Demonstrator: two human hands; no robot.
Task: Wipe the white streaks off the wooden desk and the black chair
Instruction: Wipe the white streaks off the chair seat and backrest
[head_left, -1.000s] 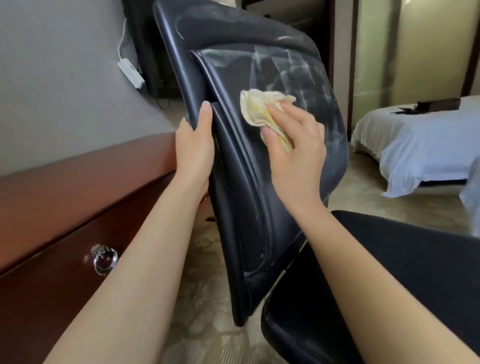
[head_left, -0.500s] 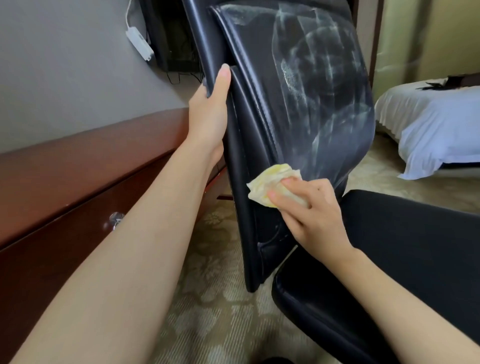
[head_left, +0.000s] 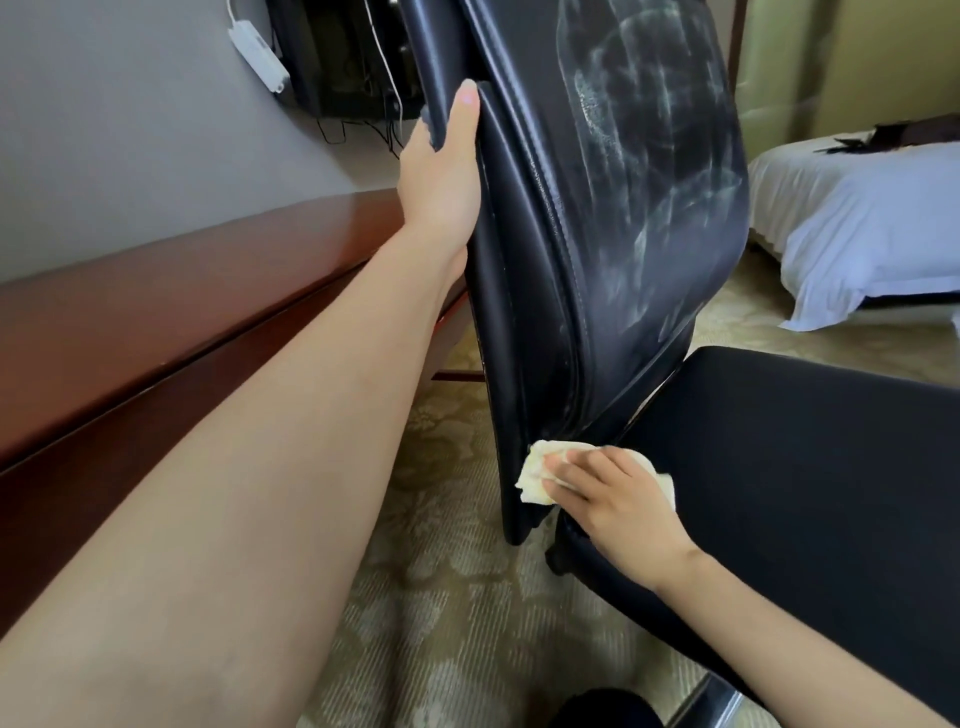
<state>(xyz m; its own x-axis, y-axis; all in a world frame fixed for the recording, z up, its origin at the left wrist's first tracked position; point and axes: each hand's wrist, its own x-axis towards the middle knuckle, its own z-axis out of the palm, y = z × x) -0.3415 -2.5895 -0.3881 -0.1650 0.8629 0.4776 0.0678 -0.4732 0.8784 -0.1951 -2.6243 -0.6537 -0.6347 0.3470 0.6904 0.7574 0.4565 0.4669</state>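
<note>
Bracing the black chair (head_left: 561, 291) by the side edge of its backrest, the left hand (head_left: 441, 176) is wrapping that edge, thumb lying up the front and fingers curling behind, mostly out of sight. The right hand (head_left: 618, 501) is pressing a pale yellow cloth (head_left: 535, 470) with flattened fingers against the backrest's bottom, just where it is meeting the seat (head_left: 810, 447). The white streaks (head_left: 654, 156) are lying across the upper and middle panel, well above the cloth. The chair's skin is looking smooth, padded and somewhat slippery, so it is probably giving under pressure, and the whole chair is likely turning or rolling when pushed; the firm side edge is seeming the sound place to hold it. The cloth is looking light, limp and apt to bunch, so it is handling best spread under flat fingers. The wooden tabletop (head_left: 182, 296) is running along the wall to the left, hard and glossy.
</note>
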